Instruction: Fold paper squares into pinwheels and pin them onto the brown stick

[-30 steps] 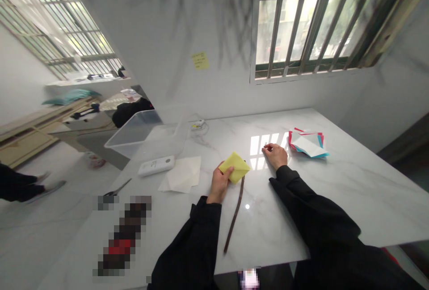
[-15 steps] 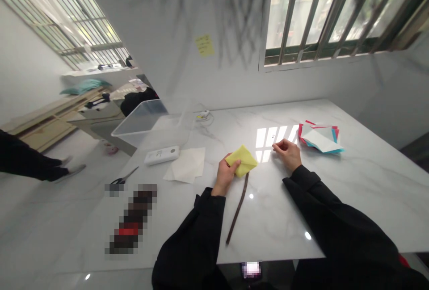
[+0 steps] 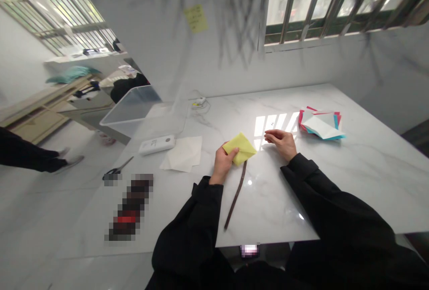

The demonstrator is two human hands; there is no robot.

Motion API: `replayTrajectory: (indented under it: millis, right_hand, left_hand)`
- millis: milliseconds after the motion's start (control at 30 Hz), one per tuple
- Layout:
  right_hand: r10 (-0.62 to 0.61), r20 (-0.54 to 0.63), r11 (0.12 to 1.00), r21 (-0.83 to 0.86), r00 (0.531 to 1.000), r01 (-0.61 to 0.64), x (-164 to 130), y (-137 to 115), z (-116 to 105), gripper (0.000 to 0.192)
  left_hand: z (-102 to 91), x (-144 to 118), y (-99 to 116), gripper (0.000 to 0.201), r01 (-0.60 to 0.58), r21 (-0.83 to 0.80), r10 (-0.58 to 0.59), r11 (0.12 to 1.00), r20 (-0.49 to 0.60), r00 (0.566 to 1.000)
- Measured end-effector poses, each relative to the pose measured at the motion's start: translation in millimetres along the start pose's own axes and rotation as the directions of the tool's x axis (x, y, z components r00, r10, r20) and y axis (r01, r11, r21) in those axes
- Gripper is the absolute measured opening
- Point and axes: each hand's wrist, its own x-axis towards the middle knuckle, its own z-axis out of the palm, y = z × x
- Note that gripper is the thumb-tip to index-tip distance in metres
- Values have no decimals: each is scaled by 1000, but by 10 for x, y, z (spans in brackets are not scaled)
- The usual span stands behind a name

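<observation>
While left hand (image 3: 221, 163) pinches folded yellow paper (image 3: 240, 148), right hand (image 3: 283, 141) rests loosely curled, empty.

Left hand (image 3: 221, 163) is pinching a folded yellow paper (image 3: 241, 147) mid-table by the dark strap (image 3: 236, 194), right hand (image 3: 283, 142) rests loosely curled just beside it, and a colored paper stack (image 3: 321, 124) sits toward the table's (image 3: 351, 182) far right corner.

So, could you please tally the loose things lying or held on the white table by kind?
Paper, yellow folded sheet in the left hand, white sheet, coloured stack: 3
Scissors: 1
Dark strip: 1
White device: 1
Clear bin: 1
Pixelated item: 1
Total: 8
</observation>
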Motion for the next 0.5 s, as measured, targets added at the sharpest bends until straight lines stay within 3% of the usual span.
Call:
replayTrajectory:
  millis: [300, 500]
  right_hand:
    - [63, 64, 991, 116, 996, -70, -130, -134, 158, 47]
    - [-46, 122, 999, -10, 992, 47, -158, -160, 168, 42]
  left_hand:
    - [43, -32, 26, 48, 33, 9, -33, 999, -14, 999]
    - [49, -34, 56, 45, 37, -2, -37, 999, -19, 999]
